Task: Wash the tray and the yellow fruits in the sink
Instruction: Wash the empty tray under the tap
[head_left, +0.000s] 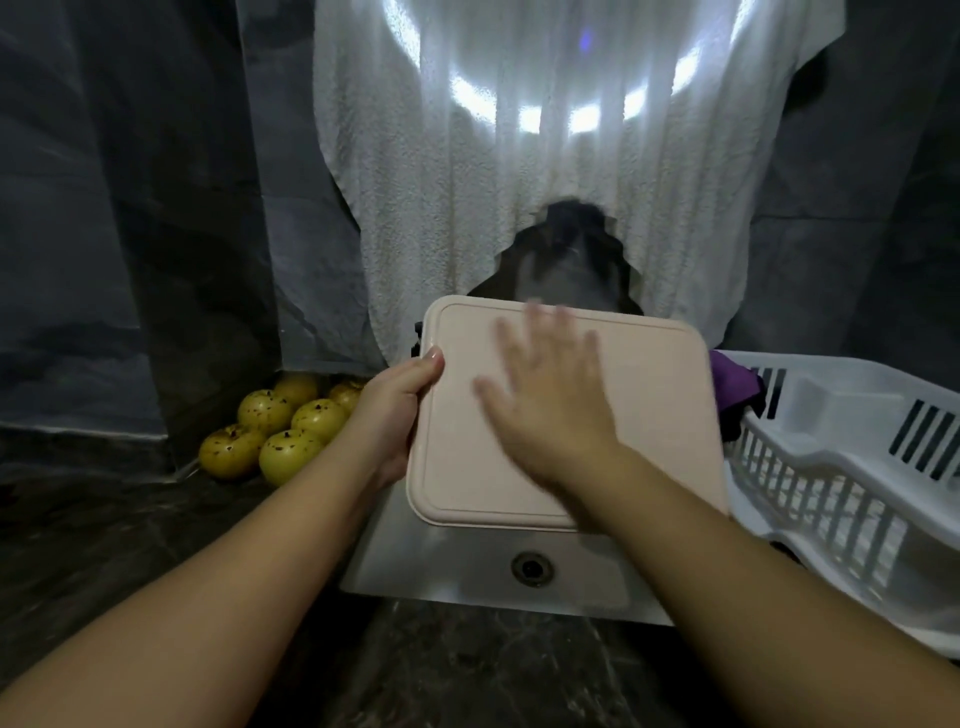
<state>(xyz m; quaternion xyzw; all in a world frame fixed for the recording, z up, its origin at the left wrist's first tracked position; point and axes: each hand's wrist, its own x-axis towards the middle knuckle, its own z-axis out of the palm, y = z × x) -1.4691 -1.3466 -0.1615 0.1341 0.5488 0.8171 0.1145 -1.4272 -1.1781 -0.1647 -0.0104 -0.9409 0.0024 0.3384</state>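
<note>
Pale pink square plastic tray (644, 415) held over steel sink (467, 566) — left hand (395, 410) grips left edge, right hand (550, 410) flat, fingers spread, blurred. Spotted yellow round fruits (280, 426) at counter's back-left corner.

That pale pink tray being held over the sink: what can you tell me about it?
The pale pink square plastic tray has rounded corners and a raised rim running just inside its edge. It is held tilted above the steel sink, not resting in it. The left hand grips its left edge, thumb on top; the right hand, fingers spread and blurred, lies flat on its surface.
</note>
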